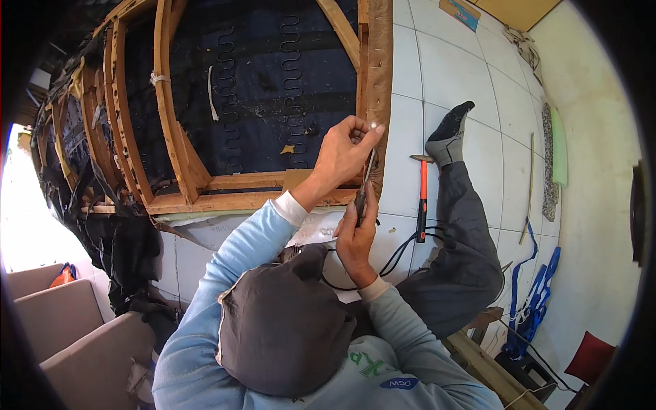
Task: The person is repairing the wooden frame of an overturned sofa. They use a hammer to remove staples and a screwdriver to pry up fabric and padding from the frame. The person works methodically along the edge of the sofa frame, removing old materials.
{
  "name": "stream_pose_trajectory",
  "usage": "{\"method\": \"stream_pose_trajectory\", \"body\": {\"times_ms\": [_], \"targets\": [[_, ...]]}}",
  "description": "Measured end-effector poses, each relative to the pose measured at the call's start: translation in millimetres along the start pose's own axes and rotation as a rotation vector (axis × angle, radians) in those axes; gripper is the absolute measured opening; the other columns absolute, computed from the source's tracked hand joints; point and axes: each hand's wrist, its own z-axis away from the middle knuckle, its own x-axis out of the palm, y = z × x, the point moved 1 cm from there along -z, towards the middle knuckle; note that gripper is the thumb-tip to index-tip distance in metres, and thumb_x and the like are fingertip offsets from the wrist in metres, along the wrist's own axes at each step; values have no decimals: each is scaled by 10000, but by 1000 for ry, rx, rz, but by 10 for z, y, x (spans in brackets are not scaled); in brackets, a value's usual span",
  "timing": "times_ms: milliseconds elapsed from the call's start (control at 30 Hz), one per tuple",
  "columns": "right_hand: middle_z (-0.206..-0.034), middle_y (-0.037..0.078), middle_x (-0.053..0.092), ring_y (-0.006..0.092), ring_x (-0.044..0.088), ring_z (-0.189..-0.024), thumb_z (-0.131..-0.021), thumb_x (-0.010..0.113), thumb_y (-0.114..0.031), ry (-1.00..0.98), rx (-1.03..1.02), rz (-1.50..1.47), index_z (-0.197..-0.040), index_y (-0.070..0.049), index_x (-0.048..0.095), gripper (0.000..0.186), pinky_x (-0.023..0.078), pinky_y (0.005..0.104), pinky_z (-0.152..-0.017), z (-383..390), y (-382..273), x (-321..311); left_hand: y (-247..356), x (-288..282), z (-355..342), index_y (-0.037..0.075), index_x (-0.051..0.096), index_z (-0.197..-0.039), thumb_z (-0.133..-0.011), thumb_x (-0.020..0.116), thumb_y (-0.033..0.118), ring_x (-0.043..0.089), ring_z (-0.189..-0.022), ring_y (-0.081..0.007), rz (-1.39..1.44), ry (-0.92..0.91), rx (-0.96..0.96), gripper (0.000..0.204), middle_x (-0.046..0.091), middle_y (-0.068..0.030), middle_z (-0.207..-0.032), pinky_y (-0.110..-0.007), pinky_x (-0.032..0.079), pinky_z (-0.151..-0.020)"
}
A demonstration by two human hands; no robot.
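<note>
Right hand point(357, 239) wrapped round tool point(361, 203), shaft toward left hand point(345, 152). Left: fingers bent at brown strip point(380, 68) along frame point(236, 200) edge (can't tell if holding). Hammer point(422, 198) rightward, on floor point(478, 78) reaching wall point(598, 123).

Blue straps point(542, 292) near a pale wall point(601, 225)

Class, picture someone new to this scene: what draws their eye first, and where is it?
A large wooden frame would likely strike first, filling the upper left, with wavy springs over its dark inside. Right of centre, an orange and black hammer lies on white floor tiles beside a leg. Near the middle, by the frame's brown edge, the right hand holds a slim tool just below the left hand.
</note>
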Motion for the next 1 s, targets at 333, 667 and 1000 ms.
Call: {"method": "stream_pose_trajectory", "body": {"times_ms": [333,667,1000], "targets": [[-1055,78,671,76,573,-638,-1144,515,-79,-74,120,-219,-1686,-1,344,573,493,254,-597,192,-49,-172,-227,-36,-44,1,661,-1196,-1149,645,322,617,-835,-60,362,-83,-134,325,692,-10,-969,-242,528,-751],[-1256,202,664,280,704,-1043,-974,818,-68,220,-350,409,-1571,32,474,696,595,374,-886,-270,-269,-178,-382,-129,-144,-24,682,-1143,-1141,646,228,622,-744,-79,144,-20,-14,255,725,-29,-906,-269,534,-678],[-1013,108,735,152,695,-773,-948,763,11,463,-335,427,-1464,12,543,561,574,325,-691,-1372,-1006,-249,-78,-74,88,-11,731,-1145,-1021,699,98,650,-821,-115,77,81,126,167,721,-64,-948,-299,562,-757]]}}
